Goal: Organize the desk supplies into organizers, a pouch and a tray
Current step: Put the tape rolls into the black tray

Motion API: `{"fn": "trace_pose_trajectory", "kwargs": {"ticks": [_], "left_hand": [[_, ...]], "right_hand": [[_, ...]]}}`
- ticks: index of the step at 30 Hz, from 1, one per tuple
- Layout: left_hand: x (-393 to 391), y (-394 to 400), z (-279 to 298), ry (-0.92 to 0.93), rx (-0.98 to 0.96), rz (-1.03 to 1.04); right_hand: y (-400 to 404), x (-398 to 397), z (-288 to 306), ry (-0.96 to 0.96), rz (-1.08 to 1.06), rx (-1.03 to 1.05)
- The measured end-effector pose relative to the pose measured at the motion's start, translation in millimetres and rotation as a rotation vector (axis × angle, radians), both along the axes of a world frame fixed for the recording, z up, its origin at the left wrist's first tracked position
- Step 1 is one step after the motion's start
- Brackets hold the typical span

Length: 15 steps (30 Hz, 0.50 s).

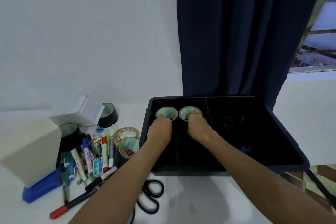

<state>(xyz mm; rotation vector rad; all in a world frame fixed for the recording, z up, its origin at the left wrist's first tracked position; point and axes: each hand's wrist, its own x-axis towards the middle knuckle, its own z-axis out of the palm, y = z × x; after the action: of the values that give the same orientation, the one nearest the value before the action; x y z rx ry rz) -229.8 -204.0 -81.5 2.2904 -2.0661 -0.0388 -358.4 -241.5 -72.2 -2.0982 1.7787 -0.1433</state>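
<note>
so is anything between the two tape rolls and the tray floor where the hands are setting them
Nothing visible. The left hand and right hand each hold a tape roll already inside the tray, left of its divider.

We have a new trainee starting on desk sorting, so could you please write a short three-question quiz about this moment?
1. True or false: both tape rolls in the black tray lie side by side in its far left corner.
2. Which hand is on the left tape roll? A) left hand B) right hand
3. Fill in: the scissors lie on the table, in front of the ____.

Key
1. True; the right tape roll sits beside it.
2. A
3. tray
</note>
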Motion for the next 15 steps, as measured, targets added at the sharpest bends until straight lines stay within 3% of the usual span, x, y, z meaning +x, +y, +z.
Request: {"fn": "trace_pose_trajectory", "kwargs": {"ticks": [4, 10, 15], "left_hand": [[-1.4, -0.7, -9.7, -0.045, 0.025, -0.019], [-2.4, -0.3, -13.2, -0.300, -0.054, -0.035], [3.3, 5.3, -1.5, -0.195, -0.022, -0.096]], "right_hand": [[-2.3, -0.9, 0.0, 0.093, 0.071, 0.031], [-2.0, 0.0, 0.9, 0.152, 0.092, 0.042], [3.1, 2.8, 11.3, 0.148, 0.083, -0.003]]}}
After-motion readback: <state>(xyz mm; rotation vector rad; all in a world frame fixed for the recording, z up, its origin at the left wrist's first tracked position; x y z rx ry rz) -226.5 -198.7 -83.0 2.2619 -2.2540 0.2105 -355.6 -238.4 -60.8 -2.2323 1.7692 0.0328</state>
